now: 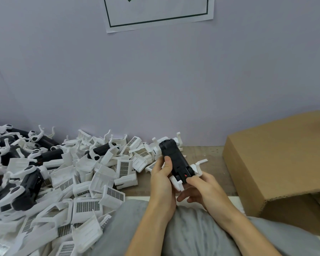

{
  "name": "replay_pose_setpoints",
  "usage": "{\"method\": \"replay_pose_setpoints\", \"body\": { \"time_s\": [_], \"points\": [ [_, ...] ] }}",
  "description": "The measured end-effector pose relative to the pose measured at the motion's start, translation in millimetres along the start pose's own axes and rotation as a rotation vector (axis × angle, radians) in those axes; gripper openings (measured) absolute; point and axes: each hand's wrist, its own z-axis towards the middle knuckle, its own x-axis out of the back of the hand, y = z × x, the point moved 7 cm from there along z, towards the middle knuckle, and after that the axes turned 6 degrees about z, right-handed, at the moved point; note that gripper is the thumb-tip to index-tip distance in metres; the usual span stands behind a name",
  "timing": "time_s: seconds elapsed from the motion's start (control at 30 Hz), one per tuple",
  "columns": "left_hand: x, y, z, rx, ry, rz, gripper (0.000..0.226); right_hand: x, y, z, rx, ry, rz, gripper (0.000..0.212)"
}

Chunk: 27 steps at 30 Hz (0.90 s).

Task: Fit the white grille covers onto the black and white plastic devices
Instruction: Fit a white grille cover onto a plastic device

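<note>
A black and white plastic device (pixel 175 159) is held up over the table edge between both hands. My left hand (pixel 162 179) grips its left side, thumb on the black body. My right hand (pixel 201 189) grips its near end, thumb close to a small red spot, with white arms sticking out around the fingers. A big heap of white grille covers (pixel 87 183) spreads over the table to the left. More black and white devices (pixel 26 185) lie at the far left of the heap.
An open cardboard box (pixel 277 163) stands at the right, close to my right hand. The wooden table (pixel 207 154) shows bare between heap and box. A pale wall with a poster (pixel 157 12) rises right behind. Grey cloth (pixel 188 228) covers my lap.
</note>
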Motion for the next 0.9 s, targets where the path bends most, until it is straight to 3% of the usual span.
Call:
{"method": "replay_pose_setpoints", "body": {
  "time_s": [0.2, 0.37, 0.5, 0.57, 0.7, 0.9],
  "points": [
    [-4.4, 0.0, 0.5, -0.046, -0.061, 0.134, 0.023, 6.5, 0.6, 0.0, -0.011, 0.077, -0.065, 0.017],
    [-5.8, -0.8, 0.0, -0.005, -0.057, 0.077, 0.02, 4.8, -1.2, -1.9, 0.001, 0.051, -0.089, 0.019],
    [8.3, 3.3, 2.4, 0.076, 0.092, -0.101, 0.022, -2.3, -2.7, -4.9, 0.008, -0.049, -0.052, 0.026],
    [21.7, 9.6, 4.7, 0.086, 0.208, -0.214, 0.019, 2.3, 2.1, -2.2, 0.005, 0.012, -0.058, 0.025],
    [43.7, 29.6, 5.9, 0.087, 0.323, -0.34, 0.019, 13.6, 7.0, 10.0, 0.009, 0.197, -0.421, 0.027],
    [74.2, 71.7, 11.2, 0.031, 0.384, -0.333, 0.022, -35.6, -14.6, 60.9, 0.176, -0.02, -0.935, 0.037]
  ]
}}
